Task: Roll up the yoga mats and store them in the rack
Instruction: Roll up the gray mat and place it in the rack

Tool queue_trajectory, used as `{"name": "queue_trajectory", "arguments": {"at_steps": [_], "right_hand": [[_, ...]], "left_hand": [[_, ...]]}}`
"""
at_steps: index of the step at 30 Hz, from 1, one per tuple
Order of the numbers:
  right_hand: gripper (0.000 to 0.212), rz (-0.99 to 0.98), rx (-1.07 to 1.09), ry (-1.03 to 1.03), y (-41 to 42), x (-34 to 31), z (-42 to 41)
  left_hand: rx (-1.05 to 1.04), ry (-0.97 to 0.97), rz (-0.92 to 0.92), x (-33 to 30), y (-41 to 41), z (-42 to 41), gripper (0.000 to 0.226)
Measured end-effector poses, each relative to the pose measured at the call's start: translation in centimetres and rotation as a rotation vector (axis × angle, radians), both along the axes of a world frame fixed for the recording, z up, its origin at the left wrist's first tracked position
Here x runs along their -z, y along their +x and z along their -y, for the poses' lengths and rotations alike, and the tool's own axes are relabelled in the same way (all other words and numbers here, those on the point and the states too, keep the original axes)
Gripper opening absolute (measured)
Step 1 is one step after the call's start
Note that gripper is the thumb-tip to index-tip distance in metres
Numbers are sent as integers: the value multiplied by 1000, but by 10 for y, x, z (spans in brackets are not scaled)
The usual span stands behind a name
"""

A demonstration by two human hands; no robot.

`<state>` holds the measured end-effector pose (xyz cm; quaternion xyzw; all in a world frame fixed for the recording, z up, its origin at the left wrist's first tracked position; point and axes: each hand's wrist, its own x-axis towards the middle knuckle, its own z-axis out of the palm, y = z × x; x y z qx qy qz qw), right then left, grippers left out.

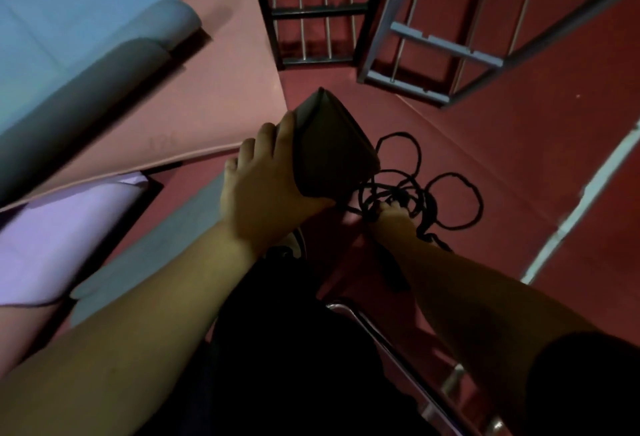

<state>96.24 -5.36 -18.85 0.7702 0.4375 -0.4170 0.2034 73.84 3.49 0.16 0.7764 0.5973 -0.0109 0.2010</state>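
two hands (266,179) (393,215): one dark pouch (332,144), one black cord (440,200).

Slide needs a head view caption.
Left hand holds rolled dark mat; right hand grips black cord.

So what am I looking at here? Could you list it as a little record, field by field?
left hand: grips the end of a dark rolled mat
right hand: down in a tangle of black cord, seems to pinch it
floor: red
flat mats: pink mat, lilac mat
part-rolled mat: blue mat, far left
racks: black rack and grey rack, nothing visibly stored in them
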Motion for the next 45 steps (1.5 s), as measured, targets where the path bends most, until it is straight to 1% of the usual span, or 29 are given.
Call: {"name": "queue_trajectory", "arguments": {"at_steps": [2,4,7,9,11,13,17,20,22,26,29,31,35,37,40,45], "right_hand": [[59,62,-47,-9,-5,-8,-2],[54,112,-67,30,-4,-8,-3],[46,130,-26,67,7,-18,-3],[39,122,39,148,16,-34,1],[31,133,58,240,25,-53,2],[27,137,70,321,31,-77,-2],[25,49,121,463,25,-135,-20],[23,-97,64,632,-3,-197,-36],[22,-187,-32,777,-29,-240,-47],[22,-359,-210,1044,-92,-339,-64],[20,-472,-374,1166,-152,-416,-67],[21,-528,-490,1221,-190,-456,-64],[23,-546,-783,1260,-271,-512,-50],[24,-518,-964,1234,-308,-528,-36],[26,-441,-1225,1172,-345,-542,-18],[30,-305,-1519,1125,-386,-554,7]], "left_hand": [[4,19,8,-4,-2,0,123],[4,48,20,-7,-7,1,124],[-30,33,57,-15,-15,-1,128],[-68,5,90,-23,-19,1,131],[-103,-2,113,-32,-25,4,132],[-141,-11,142,-45,-32,9,134],[-193,51,236,-82,-60,28,136],[-280,86,291,-120,-92,53,134],[-317,142,339,-140,-113,73,132],[-417,178,453,-175,-156,117,128],[-510,226,515,-199,-187,155,128],[-577,256,556,-209,-201,175,128],[-678,317,666,-221,-226,213,125],[-732,334,673,-222,-236,231,126],[-809,337,671,-218,-244,243,132],[-875,363,696,-220,-262,249,132]]}}
